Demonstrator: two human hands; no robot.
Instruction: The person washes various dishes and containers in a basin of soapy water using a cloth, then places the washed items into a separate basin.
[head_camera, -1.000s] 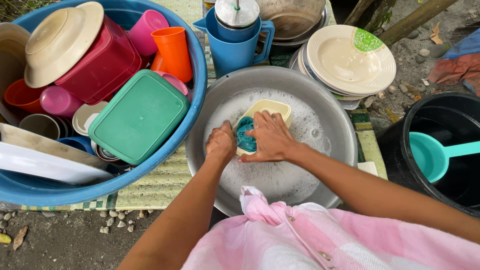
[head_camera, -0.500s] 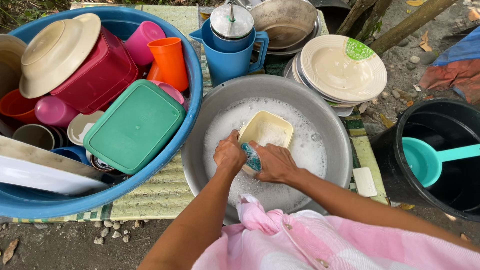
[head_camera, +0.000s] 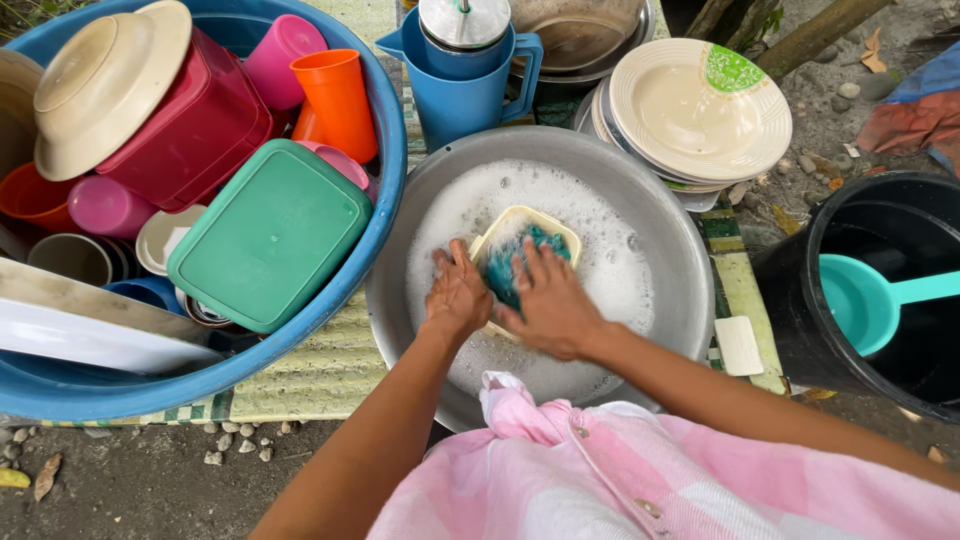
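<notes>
Woven mat on gravelly ground

A green and yellow woven mat (head_camera: 320, 375) lies on the gravelly dirt ground (head_camera: 140, 480) before me. On the mat stand my blue plastic tub (head_camera: 300, 330), the metal wash basin (head_camera: 690, 290), a blue pitcher (head_camera: 465, 95), a stack of cream plates (head_camera: 700, 110) and a white bar of soap (head_camera: 738, 345). The black bucket (head_camera: 790, 290) stands on the ground just beside the mat.

Outdoor dishwashing spot at a home, bare dirt and pebbles (head_camera: 230, 452) underfoot, woven mat (head_camera: 320, 370) spread on the ground, metal basin (head_camera: 690, 300) of suds, blue tub (head_camera: 385, 150) heaped with plastic dishes, stacked plates (head_camera: 700, 110), black water bucket (head_camera: 800, 300) with dipper (head_camera: 870, 300) stood alongside.
</notes>
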